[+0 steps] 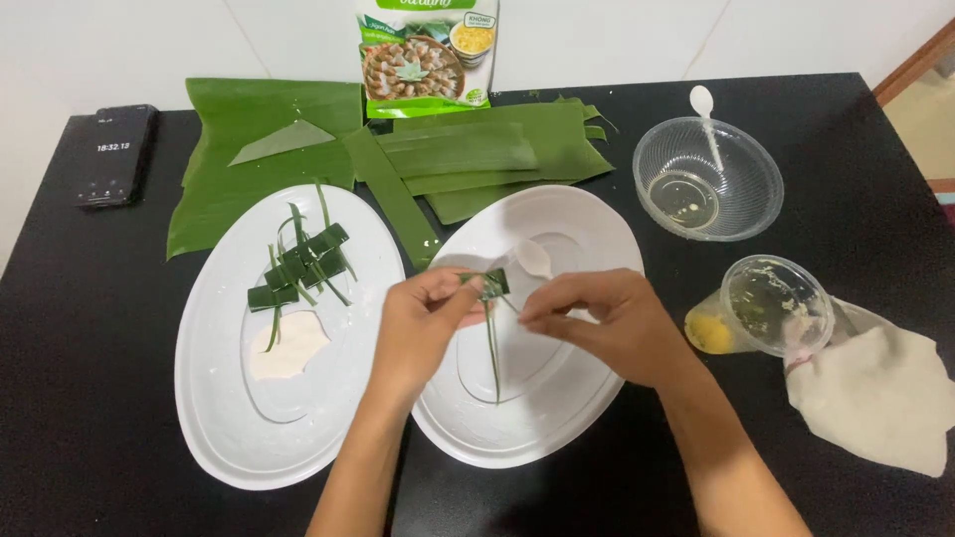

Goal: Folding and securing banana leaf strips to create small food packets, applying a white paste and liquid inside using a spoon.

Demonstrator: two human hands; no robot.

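Fingertips of the left hand (423, 323) and right hand (597, 323) pinch a small folded green leaf parcel (493, 284) over the right white oval plate (587, 398), where loosening either pinch would probably let its folds spring open.

Two bare forearms in view, no sleeves down to the lower edge. Left hand (423, 318) bare: no ring, no glove, no watch or band behind it at the wrist. Right hand (597, 323) likewise uncovered, wrist plain, nothing strapped on. Nails short and unpainted where visible at the fingertips. No marks or jewellery anywhere.
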